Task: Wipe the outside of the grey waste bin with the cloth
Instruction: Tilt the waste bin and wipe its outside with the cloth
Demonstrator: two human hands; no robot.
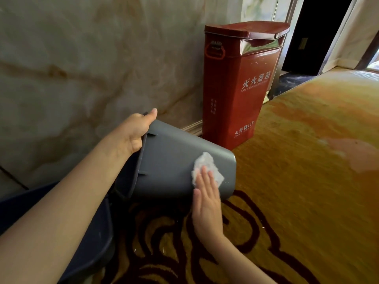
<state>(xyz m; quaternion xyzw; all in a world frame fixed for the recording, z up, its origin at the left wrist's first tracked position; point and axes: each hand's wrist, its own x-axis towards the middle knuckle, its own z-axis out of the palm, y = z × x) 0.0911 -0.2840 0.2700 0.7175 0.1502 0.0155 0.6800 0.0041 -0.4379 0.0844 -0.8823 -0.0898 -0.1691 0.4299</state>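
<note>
While the left hand (136, 130) at centre left grips the rim of the grey waste bin (174, 162), the bin lies tipped, base pointing right. At lower centre the right hand (207, 203), fingers flat, presses a white cloth (206, 162) onto its side near the base. A red fire extinguisher box (240, 85) stands just behind, upper right, on patterned carpet (307, 181).

Waste bin (170, 160) tipped before fire extinguisher box (240, 83), cloth (207, 167) on its side
</note>
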